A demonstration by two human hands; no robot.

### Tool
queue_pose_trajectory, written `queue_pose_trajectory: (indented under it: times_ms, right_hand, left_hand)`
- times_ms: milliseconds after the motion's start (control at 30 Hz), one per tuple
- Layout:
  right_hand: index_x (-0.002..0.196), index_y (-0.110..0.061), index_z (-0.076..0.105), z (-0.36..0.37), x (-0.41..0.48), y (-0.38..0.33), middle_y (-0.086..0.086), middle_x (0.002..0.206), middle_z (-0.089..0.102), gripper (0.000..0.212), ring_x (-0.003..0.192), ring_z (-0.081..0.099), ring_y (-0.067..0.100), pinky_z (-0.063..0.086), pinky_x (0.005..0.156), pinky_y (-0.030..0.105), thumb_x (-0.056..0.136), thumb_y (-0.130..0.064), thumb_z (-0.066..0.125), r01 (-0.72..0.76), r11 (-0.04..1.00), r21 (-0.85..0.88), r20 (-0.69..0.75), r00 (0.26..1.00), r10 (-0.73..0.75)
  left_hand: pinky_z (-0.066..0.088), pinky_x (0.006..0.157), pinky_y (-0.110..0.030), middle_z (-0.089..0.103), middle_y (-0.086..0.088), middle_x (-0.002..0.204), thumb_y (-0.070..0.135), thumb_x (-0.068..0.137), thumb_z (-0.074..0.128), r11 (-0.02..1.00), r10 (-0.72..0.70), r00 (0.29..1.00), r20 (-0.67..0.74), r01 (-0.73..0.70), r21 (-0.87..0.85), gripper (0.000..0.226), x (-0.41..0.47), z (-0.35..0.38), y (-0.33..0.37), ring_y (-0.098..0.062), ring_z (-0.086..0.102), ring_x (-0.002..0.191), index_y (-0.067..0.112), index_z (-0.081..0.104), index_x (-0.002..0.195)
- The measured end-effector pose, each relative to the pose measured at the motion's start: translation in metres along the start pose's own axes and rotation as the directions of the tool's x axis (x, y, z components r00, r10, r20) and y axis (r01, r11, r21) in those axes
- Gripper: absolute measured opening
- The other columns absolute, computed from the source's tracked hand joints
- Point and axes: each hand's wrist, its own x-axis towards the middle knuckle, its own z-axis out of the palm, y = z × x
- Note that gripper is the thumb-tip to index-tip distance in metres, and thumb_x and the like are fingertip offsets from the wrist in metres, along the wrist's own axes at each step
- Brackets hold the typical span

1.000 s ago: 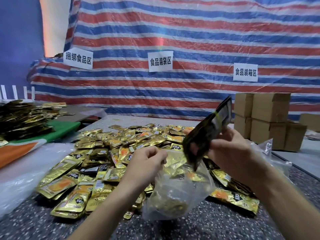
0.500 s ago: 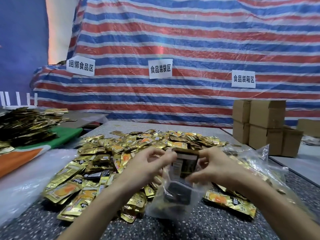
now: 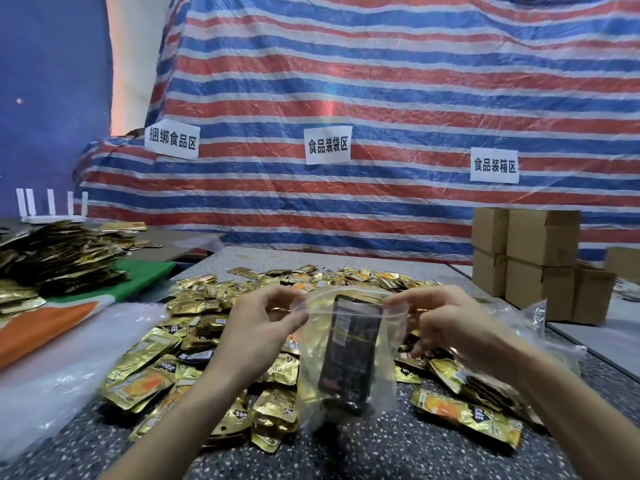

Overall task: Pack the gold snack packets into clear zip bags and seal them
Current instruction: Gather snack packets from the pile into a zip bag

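Observation:
A clear zip bag point(image 3: 388, 344) hangs upright in front of me, held above the speckled table point(image 3: 381, 452). Inside it stands a stack of snack packets point(image 3: 349, 351), dark backs facing me. My left hand point(image 3: 263, 327) pinches the bag's top edge at its left end. My right hand point(image 3: 446, 317) pinches the same edge at its right end. Behind and around the bag spreads a wide heap of loose gold snack packets point(image 3: 207, 320).
More clear plastic bags point(image 3: 533, 327) lie by my right forearm. Cardboard boxes point(image 3: 540, 261) are stacked at the right. A second pile of gold packets point(image 3: 59, 254) sits on a green and orange board at the left. White plastic sheeting point(image 3: 52, 375) covers the table's left side.
My right hand lowered the stack of packets fully into the bag and let go of it. Both hands now hold the bag's top edge, and the bag hangs straighter.

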Motion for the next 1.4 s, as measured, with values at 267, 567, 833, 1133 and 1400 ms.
queue_pose_trajectory:
  times_ms: [267,567,833,1133,1400]
  right_hand:
    - [0.079,-0.018,0.082,-0.015,-0.003,-0.011,0.007,0.081,0.076,0.007,0.072,0.068,0.023,0.057,0.067,0.033,0.084,-0.016,0.077,0.111,0.956,-0.273,-0.064,0.989,-0.133]
    - [0.075,-0.022,0.081,-0.021,-0.013,-0.021,0.001,0.076,0.076,0.018,0.067,0.068,0.01,0.054,0.061,0.022,0.062,-0.035,0.078,0.162,0.924,-0.346,0.037,0.987,-0.159]
    - [0.071,-0.017,0.079,-0.03,-0.008,-0.018,0.004,0.075,0.076,0.008,0.069,0.071,0.015,0.058,0.064,0.026,0.067,-0.014,0.086,0.201,0.917,-0.345,-0.102,0.963,-0.25]
    - [0.109,-0.033,0.07,-0.024,-0.012,0.002,-0.013,0.103,0.075,0.058,0.094,0.069,-0.001,0.058,0.085,0.024,0.057,-0.051,0.088,0.005,0.863,-0.505,0.176,0.98,0.097]
    - [0.118,-0.036,0.065,0.006,-0.03,0.014,-0.014,0.109,0.072,0.071,0.094,0.069,0.002,0.057,0.085,0.026,0.056,-0.059,0.091,0.048,0.814,-0.579,0.376,0.901,0.214]
  left_hand:
    - [0.058,0.064,-0.02,0.078,-0.002,0.08,0.004,0.077,0.078,0.984,-0.07,0.997,0.033,0.075,-0.162,0.012,0.012,-0.009,0.01,-0.015,0.074,0.076,0.015,0.079,0.08]
    - [0.055,0.062,-0.018,0.077,-0.006,0.078,0.004,0.076,0.078,0.984,-0.01,0.999,0.049,0.019,-0.175,0.009,0.022,-0.011,0.011,-0.014,0.072,0.068,0.006,0.078,0.085]
    - [0.054,0.061,-0.016,0.076,-0.001,0.076,0.005,0.083,0.074,0.993,0.018,0.997,0.07,-0.01,-0.114,0.006,0.021,-0.004,0.007,-0.009,0.071,0.067,0.01,0.077,0.084]
    - [0.056,0.064,-0.02,0.075,-0.003,0.08,0.004,0.082,0.075,0.997,-0.02,0.997,0.073,0.025,-0.073,0.008,0.016,0.003,-0.002,-0.014,0.071,0.074,0.011,0.078,0.081]
    - [0.057,0.064,-0.022,0.075,-0.004,0.078,0.007,0.084,0.075,0.997,-0.029,0.998,0.063,0.033,-0.066,0.006,0.016,-0.001,-0.001,-0.013,0.07,0.071,0.012,0.077,0.083]
